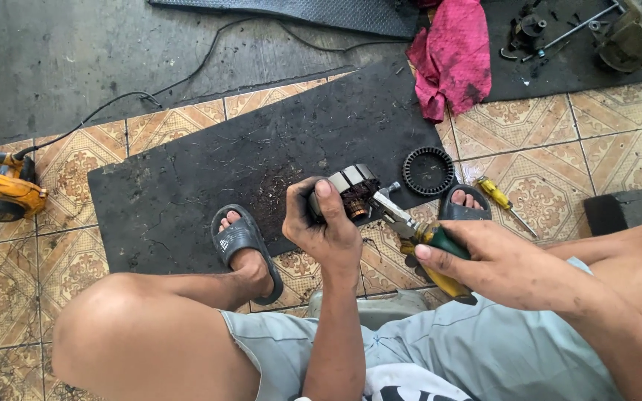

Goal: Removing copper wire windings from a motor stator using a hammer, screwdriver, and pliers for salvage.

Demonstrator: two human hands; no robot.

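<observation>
Gripping a motor stator (351,194) in our clenched left hand (326,232), our right hand (484,261) closed on green-handled pliers (419,236), black rubber mat (261,160) underfoot, yellow screwdriver (501,199) nearby.

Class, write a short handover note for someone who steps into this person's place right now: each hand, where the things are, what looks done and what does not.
Left hand: closed around the motor stator, held over the black rubber mat.
Right hand: grip on the green and yellow pliers, nose at the stator's copper windings.
Nearby: black ring-shaped part on the mat, yellow screwdriver on the tiles, pink rag above.
Done: wire scraps lie on the mat.
Left: windings remain inside the stator.
</observation>
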